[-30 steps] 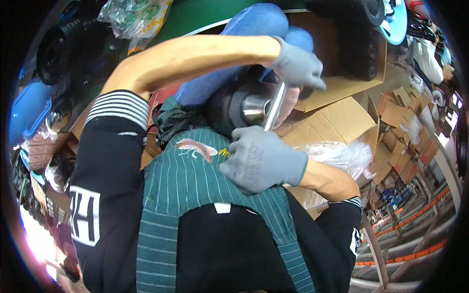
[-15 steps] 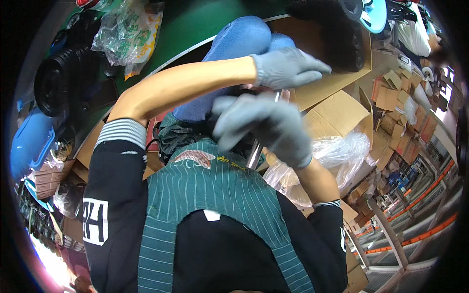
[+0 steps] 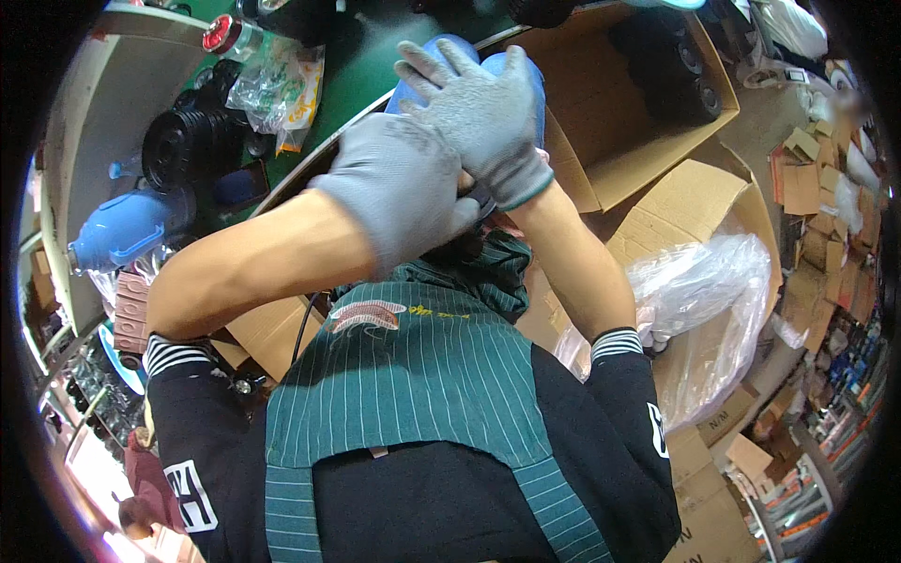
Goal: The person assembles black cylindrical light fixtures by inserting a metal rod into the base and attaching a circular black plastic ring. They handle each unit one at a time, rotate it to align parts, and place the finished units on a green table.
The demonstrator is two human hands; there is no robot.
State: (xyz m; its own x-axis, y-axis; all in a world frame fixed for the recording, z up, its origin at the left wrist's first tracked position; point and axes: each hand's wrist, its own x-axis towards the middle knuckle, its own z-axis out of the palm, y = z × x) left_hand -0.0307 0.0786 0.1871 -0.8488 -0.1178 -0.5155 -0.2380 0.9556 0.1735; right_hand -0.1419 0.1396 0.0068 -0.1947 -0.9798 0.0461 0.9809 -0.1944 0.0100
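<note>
My right hand (image 3: 483,117), in a grey work glove with a green cuff edge, is open with its fingers spread. It lies across the front of my left hand (image 3: 404,183), also grey-gloved, and the two seem to touch. The left hand looks curled, its fingers partly covered by the right hand; what it holds, if anything, is hidden. A small dark thing (image 3: 483,199) shows just below, too little of it to name. Both hands are over my blue-jeaned knees (image 3: 514,70) and above my green striped apron (image 3: 413,375).
A green table (image 3: 361,66) at upper left bears round black parts (image 3: 183,150), a clear plastic bag (image 3: 282,94) and a red-capped jar (image 3: 230,38). A blue jug (image 3: 122,230) is at left. An open carton (image 3: 610,178) with black wheel-like parts stands right; crumpled plastic sheeting (image 3: 713,300) lies below it.
My right hand has moved up and lies over the left, its fingers now spread. My left hand has come down and closer. The shiny metal tube between them is out of sight. The view has shifted.
</note>
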